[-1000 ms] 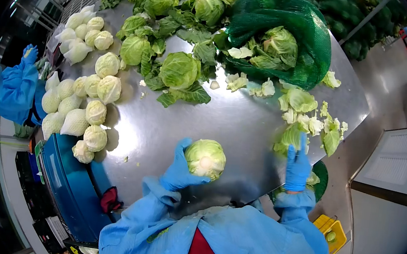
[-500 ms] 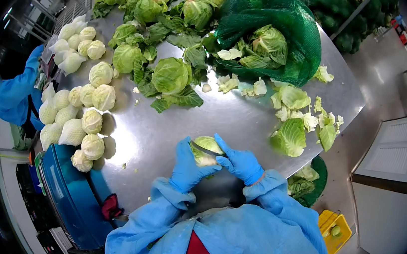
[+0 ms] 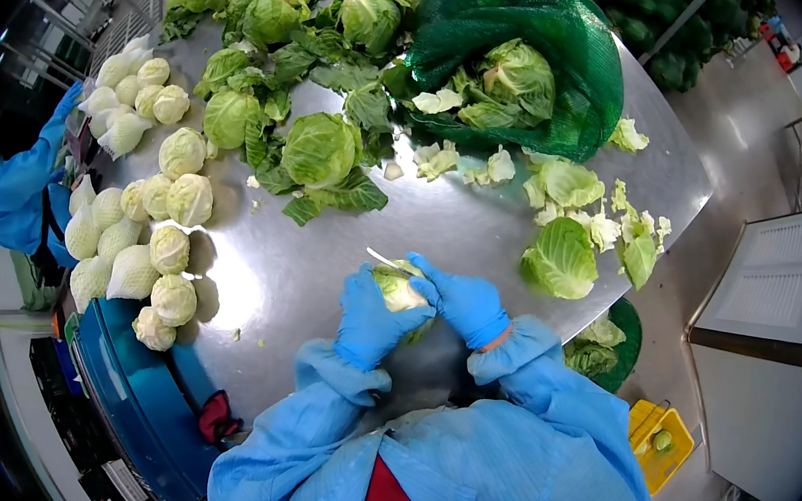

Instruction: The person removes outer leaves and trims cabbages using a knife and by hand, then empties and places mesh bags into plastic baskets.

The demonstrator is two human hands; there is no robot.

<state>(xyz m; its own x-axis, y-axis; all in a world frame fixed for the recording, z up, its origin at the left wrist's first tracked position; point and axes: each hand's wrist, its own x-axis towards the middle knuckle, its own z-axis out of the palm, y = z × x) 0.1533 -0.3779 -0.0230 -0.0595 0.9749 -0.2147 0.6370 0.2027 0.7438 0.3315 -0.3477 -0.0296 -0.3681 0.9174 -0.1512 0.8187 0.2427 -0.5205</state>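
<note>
A small, pale green-white cabbage (image 3: 397,293) is cupped in my left hand (image 3: 368,321), which wears a blue glove. My right hand (image 3: 467,305), also gloved, is closed around a knife (image 3: 383,258). Its thin blade points left and upward past the cabbage's far side, bright with reflected light. The knife's handle is hidden in my fingers, and my right fingertips lie against the cabbage. Both hands are above the metal table (image 3: 310,270), close to my body.
Trimmed cabbages (image 3: 175,300) and net-wrapped ones (image 3: 134,272) line the left side. Leafy cabbages (image 3: 319,150) lie at the back beside a green mesh bag (image 3: 577,92). Loose leaves (image 3: 560,259) are at right. A blue bin (image 3: 123,387) stands front left; a co-worker's sleeve (image 3: 17,192) is beyond.
The knife blade has gone from lying across the cabbage to its far edge, tilted up and left. My right hand has turned and shifted slightly left. The whole view has shifted slightly.
</note>
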